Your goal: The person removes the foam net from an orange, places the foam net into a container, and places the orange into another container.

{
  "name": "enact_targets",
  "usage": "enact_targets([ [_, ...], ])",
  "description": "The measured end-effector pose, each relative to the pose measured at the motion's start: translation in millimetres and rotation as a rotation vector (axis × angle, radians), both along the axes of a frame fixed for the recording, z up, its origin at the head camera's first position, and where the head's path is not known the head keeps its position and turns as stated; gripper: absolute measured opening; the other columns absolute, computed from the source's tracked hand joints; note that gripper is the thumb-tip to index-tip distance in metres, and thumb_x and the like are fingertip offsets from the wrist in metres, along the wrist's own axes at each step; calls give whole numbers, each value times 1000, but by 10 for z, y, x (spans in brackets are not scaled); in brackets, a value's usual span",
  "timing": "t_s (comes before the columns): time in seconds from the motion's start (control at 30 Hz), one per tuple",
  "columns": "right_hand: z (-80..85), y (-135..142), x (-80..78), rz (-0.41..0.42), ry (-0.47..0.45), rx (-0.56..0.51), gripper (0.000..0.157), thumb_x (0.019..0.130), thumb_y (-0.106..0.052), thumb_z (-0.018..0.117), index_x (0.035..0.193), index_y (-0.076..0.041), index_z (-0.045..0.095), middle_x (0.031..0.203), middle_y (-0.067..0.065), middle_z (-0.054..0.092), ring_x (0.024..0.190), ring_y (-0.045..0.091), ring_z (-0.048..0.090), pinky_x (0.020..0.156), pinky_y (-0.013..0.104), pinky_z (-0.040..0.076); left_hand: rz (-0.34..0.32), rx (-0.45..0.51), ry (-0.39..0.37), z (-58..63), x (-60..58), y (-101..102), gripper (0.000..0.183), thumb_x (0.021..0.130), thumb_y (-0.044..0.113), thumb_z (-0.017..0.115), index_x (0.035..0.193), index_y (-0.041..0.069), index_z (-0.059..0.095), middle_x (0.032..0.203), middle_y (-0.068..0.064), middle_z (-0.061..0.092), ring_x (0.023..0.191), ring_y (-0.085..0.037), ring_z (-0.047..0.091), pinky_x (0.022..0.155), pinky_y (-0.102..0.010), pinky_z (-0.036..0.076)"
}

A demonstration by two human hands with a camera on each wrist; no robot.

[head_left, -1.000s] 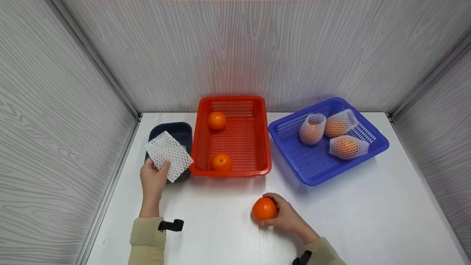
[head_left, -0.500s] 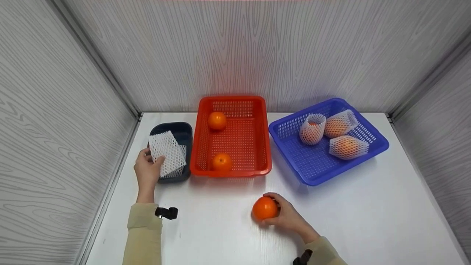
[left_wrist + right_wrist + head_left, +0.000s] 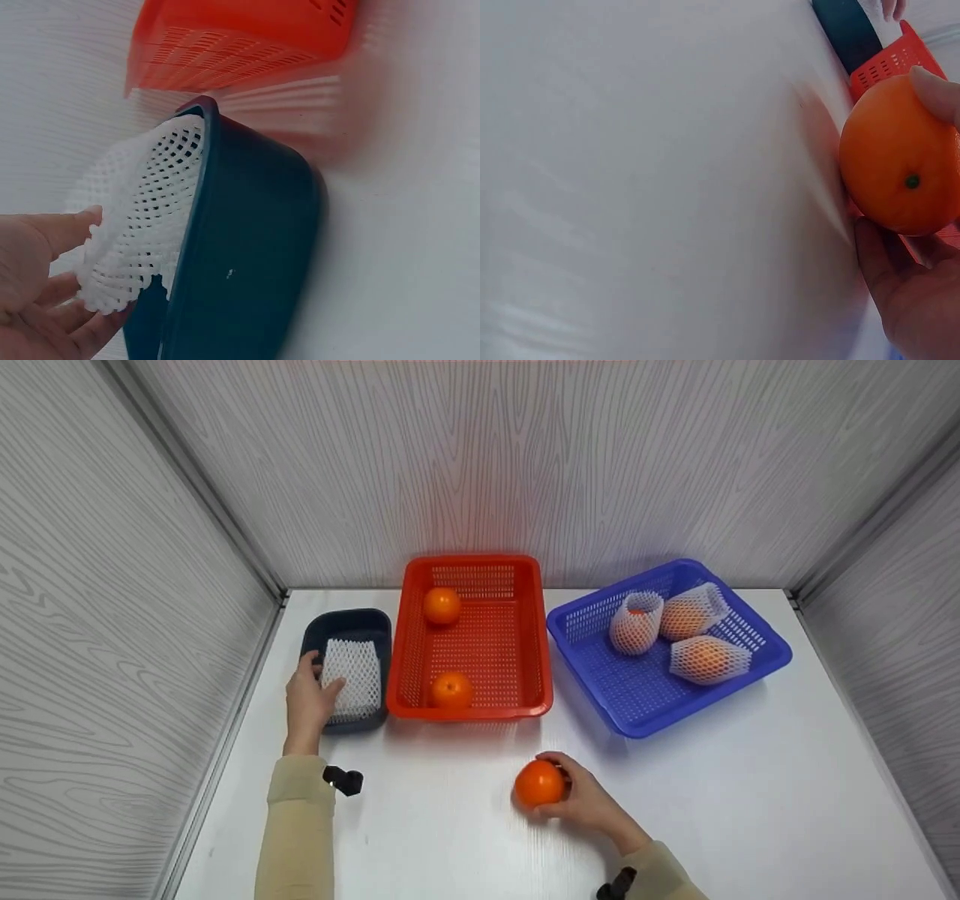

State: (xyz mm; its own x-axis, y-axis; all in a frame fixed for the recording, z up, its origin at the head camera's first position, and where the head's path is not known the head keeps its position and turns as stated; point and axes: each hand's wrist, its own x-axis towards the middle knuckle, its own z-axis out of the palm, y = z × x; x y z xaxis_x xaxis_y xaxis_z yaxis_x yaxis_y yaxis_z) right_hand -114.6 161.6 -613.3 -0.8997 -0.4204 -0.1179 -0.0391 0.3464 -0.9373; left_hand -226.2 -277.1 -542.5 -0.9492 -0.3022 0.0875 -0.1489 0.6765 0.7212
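My left hand [image 3: 309, 703] is at the left side of the dark blue container [image 3: 352, 619]. White foam fruit nets [image 3: 354, 675] lie in it, and in the left wrist view the net [image 3: 150, 217] curves up over the rim. My left thumb touches the net's edge, with the fingers spread apart from the thumb and a fingertip partly behind the net. Near the front middle of the table, my right hand [image 3: 581, 802] grips an orange [image 3: 538, 784] between thumb and fingers. The right wrist view shows the orange [image 3: 900, 157] with its green stem spot facing the camera.
A red basket [image 3: 545, 660] with two bare oranges [image 3: 442, 606] stands beside the dark container. To its right is a tilted blue basket [image 3: 600, 697] with several net-wrapped oranges [image 3: 709, 660]. Grey wood-patterned walls [image 3: 480, 472] border the white table [image 3: 435, 825] at back and sides.
My left hand has lowered the foam net into the dark container, and its fingers have loosened from it. The right hand and its orange have stayed in place.
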Motion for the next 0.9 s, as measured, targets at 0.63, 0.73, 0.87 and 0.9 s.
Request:
enact_targets([
  [0.63,155,-38,40,14,15,-54,77,63,-17,83,129,-5,43,121,8,48,101,25,50,86,43,38,-302,-297,-276,-121,-12,233,57,97,46,28,104,3,64,111,-21,59,99,-39,54,85,-54,39],
  [0.73,291,-59,64,23,16,-60,76,64,-11,81,128,0,42,120,13,49,100,26,51,85,44,39,-320,-279,-310,-146,-20,236,63,96,50,22,98,2,63,111,-22,58,100,-40,54,86,-54,38],
  [0.87,328,-65,69,24,24,-42,75,65,-12,81,128,0,42,121,13,49,100,25,51,85,43,39,-322,-265,-325,-176,-44,225,67,96,51,20,102,-1,63,113,-23,57,102,-40,53,89,-53,37],
  [0.9,335,-67,70,22,30,-39,75,65,-11,81,128,0,42,121,13,48,100,26,51,85,44,38,-326,-263,-327,-176,-46,222,67,96,51,20,104,-1,62,114,-23,56,103,-40,52,89,-53,36],
])
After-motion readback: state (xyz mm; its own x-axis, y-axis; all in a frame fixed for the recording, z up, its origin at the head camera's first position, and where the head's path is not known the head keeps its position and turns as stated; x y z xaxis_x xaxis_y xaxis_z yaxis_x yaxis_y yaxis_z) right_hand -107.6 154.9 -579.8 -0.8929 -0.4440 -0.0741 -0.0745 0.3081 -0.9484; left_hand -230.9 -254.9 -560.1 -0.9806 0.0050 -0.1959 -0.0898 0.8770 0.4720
